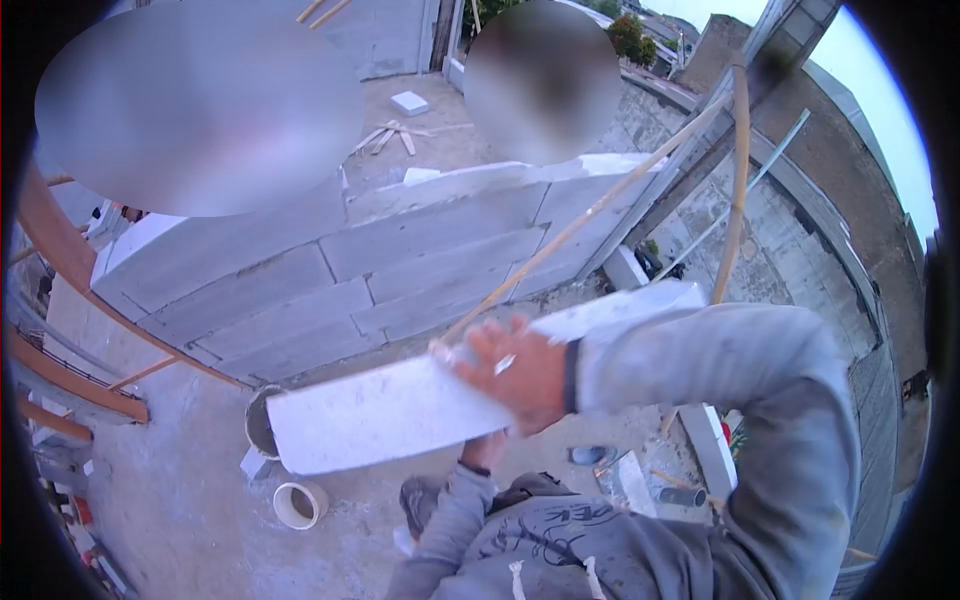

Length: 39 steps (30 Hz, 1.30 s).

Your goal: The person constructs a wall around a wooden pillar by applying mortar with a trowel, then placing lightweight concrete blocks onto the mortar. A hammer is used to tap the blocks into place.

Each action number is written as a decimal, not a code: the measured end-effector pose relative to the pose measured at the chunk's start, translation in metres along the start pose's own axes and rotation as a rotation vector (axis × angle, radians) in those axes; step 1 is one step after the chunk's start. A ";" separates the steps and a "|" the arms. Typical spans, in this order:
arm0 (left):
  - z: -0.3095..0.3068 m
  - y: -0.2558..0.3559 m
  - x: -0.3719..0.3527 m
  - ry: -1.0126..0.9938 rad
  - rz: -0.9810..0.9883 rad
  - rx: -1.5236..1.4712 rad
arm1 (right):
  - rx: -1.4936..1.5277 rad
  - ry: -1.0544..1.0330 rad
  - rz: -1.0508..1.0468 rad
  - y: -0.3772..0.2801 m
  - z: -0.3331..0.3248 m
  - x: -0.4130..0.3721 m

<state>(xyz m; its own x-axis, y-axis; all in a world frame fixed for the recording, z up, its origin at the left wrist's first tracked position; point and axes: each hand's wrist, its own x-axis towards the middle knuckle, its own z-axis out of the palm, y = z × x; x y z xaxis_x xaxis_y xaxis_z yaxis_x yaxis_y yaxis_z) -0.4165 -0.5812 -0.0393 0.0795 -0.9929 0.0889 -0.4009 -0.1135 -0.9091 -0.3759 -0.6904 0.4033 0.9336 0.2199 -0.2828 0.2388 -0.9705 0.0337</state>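
A long white aerated concrete block (375, 415) is held up in front of my body, tilted with its right end higher. My left hand (485, 450) supports it from below near the middle, its fingers mostly hidden behind the block. Across the block's upper side lies my right hand (520, 375), slightly blurred, with fingers stretched out and apart. A small white spot shows on the back of that hand. Beyond the block stands a wall (430, 240) of similar blocks with thin joints.
A dark bucket (262, 420) and a white bucket (298, 505) stand on the dusty floor at left. A bamboo pole (590, 225) slants across the wall. Another block (708, 450) lies low at right, near my elbow. Wood strips (395, 135) lie beyond the wall.
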 end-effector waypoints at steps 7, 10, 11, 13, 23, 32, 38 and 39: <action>-0.021 -0.222 0.319 0.476 -0.586 -1.224 | -0.343 0.231 0.072 0.110 -0.137 -0.066; 0.014 -0.273 0.371 0.730 -0.844 -1.691 | -0.397 0.299 0.107 0.160 -0.167 -0.062; 0.028 -0.286 0.371 0.808 -0.957 -1.848 | -0.439 0.335 0.123 0.177 -0.176 -0.055; 0.061 -0.339 0.417 0.984 -1.190 -1.942 | -0.465 0.327 0.149 0.215 -0.205 -0.037; 0.100 -0.395 0.474 0.900 -1.844 -2.623 | -0.300 0.258 0.008 0.365 -0.224 0.041; 0.125 -0.377 0.498 0.865 -2.198 -2.595 | -0.045 0.102 -0.144 0.478 -0.196 0.099; 0.143 -0.335 0.517 0.837 -2.189 -2.685 | -0.101 0.058 -0.241 0.526 -0.157 0.139; 0.139 -0.329 0.519 0.812 -2.097 -2.776 | -0.122 0.048 -0.256 0.531 -0.152 0.142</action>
<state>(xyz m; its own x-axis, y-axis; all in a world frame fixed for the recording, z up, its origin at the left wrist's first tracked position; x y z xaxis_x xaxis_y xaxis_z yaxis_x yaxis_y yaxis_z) -0.1169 -1.0538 0.2494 0.9375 -0.1962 -0.2875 0.3420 0.6724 0.6564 -0.0763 -1.1598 0.5264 0.8498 0.4636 -0.2510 0.4961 -0.8642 0.0834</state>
